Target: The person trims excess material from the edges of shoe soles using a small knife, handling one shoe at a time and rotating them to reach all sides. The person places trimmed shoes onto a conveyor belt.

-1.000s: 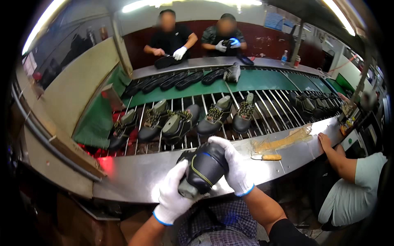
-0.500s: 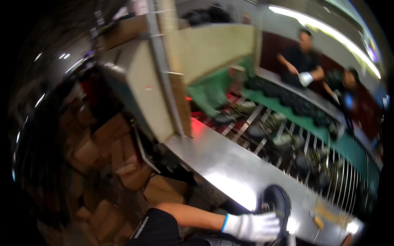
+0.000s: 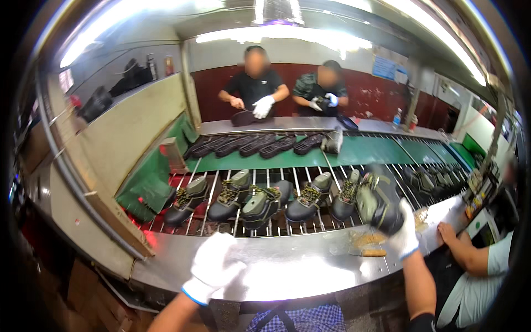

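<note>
My right hand (image 3: pixel 405 235) wears a white glove and grips a dark work boot (image 3: pixel 379 197) by its toe end, holding it up over the right part of the roller conveyor (image 3: pixel 276 182). My left hand (image 3: pixel 213 265), also gloved in white, hovers over the shiny steel bench (image 3: pixel 276 265) with its fingers loosely curled and nothing in it. A row of several dark boots with patterned laces (image 3: pixel 260 202) lies on the rollers just beyond the bench.
A person's bare forearm (image 3: pixel 462 249) rests on the bench at the right. Two people (image 3: pixel 287 91) work at the far bench behind a green belt with black soles (image 3: pixel 249 146). A yellowish brush (image 3: pixel 368 243) lies on the bench. A beige partition (image 3: pixel 127 127) stands left.
The view swung left and came back to the conveyor. The boot, held in both hands before, is now in my right hand alone, raised to the right; my left hand has let go.
</note>
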Available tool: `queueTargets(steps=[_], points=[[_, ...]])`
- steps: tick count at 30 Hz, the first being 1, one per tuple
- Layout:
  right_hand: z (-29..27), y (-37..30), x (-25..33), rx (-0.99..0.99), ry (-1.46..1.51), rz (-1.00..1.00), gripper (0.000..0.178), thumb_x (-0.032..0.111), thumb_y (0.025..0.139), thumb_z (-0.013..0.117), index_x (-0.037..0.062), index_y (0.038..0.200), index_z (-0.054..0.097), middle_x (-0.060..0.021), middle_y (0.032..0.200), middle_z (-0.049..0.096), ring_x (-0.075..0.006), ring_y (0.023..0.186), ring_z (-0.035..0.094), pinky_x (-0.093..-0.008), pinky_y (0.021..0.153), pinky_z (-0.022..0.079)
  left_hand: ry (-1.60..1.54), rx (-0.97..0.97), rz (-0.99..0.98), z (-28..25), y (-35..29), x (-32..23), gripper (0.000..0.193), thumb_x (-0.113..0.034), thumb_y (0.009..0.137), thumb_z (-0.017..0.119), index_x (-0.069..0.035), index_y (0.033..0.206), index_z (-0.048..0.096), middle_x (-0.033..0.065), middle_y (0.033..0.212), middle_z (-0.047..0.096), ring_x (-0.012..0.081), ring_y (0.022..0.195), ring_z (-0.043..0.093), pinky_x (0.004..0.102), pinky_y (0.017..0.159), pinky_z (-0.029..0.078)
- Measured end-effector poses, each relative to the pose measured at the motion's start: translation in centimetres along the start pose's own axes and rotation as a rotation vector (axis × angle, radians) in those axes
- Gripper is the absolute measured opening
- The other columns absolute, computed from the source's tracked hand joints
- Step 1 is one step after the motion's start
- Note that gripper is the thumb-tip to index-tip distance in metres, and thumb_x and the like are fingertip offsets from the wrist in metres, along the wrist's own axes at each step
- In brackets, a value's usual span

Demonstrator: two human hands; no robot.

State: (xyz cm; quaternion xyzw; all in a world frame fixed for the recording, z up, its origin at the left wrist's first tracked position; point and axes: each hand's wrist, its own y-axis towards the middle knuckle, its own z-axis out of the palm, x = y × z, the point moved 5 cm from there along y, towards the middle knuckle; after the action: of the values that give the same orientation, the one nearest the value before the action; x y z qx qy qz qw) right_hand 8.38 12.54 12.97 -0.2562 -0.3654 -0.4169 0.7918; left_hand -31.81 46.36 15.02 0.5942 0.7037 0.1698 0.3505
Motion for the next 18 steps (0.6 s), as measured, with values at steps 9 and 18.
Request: queueTargets(steps=[9, 18], points=[[-8.8, 16.3, 4.7, -0.363, -1.319, -0.674, 0.077, 0.04, 0.1, 0.072, -0.0047, 0.158, 0.048, -0.0278, 0.155, 0.058, -0.0372, 0.14, 0.061, -0.0439, 0.118, 0.047, 0.39, 0.232, -0.101, 7.0, 17.3, 18.2, 0.071, -0.027, 0.082, 0.088, -0.005, 0.143, 0.059, 0.0179, 0.137, 0.066, 0.0386, 0.128, 0.062, 0.0482, 0.109, 0.052], [15.0, 36.8, -11.3, 0.488, -1.895, -0.522, 0.065, 0.044, 0.096, 0.067, 0.0067, 0.149, 0.059, -0.0256, 0.139, 0.064, -0.0447, 0.122, 0.068, -0.0525, 0.105, 0.055, 0.636, 0.552, -0.165, 23.6, 31.6, 32.1, 0.066, -0.032, 0.087, 0.082, -0.01, 0.145, 0.059, 0.0161, 0.14, 0.065, 0.0369, 0.133, 0.061, 0.0496, 0.11, 0.051]])
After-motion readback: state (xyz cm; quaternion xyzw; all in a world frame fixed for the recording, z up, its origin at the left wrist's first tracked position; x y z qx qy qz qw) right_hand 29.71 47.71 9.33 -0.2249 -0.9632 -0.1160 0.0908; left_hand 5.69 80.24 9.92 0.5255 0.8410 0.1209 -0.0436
